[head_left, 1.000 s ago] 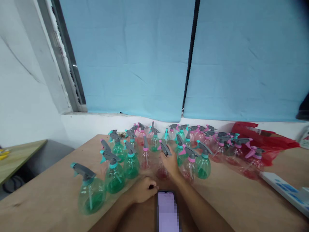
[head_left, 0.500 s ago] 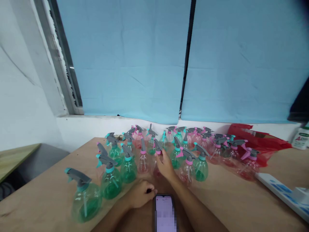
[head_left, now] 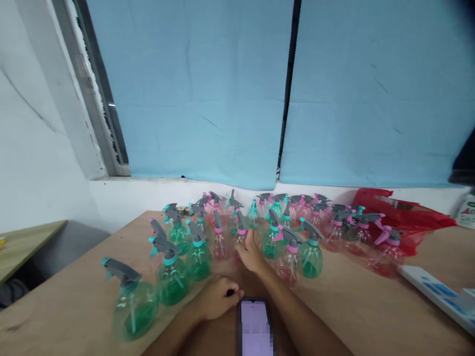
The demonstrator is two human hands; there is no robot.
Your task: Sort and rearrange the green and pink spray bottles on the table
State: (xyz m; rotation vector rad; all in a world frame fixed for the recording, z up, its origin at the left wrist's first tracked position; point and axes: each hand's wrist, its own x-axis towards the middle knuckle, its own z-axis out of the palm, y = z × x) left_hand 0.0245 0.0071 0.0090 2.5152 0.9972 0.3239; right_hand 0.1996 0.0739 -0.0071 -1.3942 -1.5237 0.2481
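Note:
My right hand (head_left: 253,253) is wrapped round the near side of a clear pink spray bottle (head_left: 241,239) with a grey trigger head and pink collar. The bottle stands upright among others on the table, its lower part hidden by my fingers. My left hand (head_left: 221,297) rests on the table with its fingers curled in and nothing visible in them. Just right of it lies a phone (head_left: 254,316) with a lit screen. A similar pink spray bottle (head_left: 221,244) stands to the left of the held one, and a green spray bottle (head_left: 270,242) to its right.
Several green and pink spray bottles stand in loose rows across the wooden table (head_left: 74,291), including a green one (head_left: 135,311) at the front left. A red plastic bag (head_left: 404,212), a white bottle (head_left: 466,210) and a white-and-blue box (head_left: 434,291) are at the right. Behind hangs a blue curtain (head_left: 200,94).
My right hand has slid down from the pink bottle's neck to its body. That bottle now stands straighter and slightly further back. My left hand has stayed in place.

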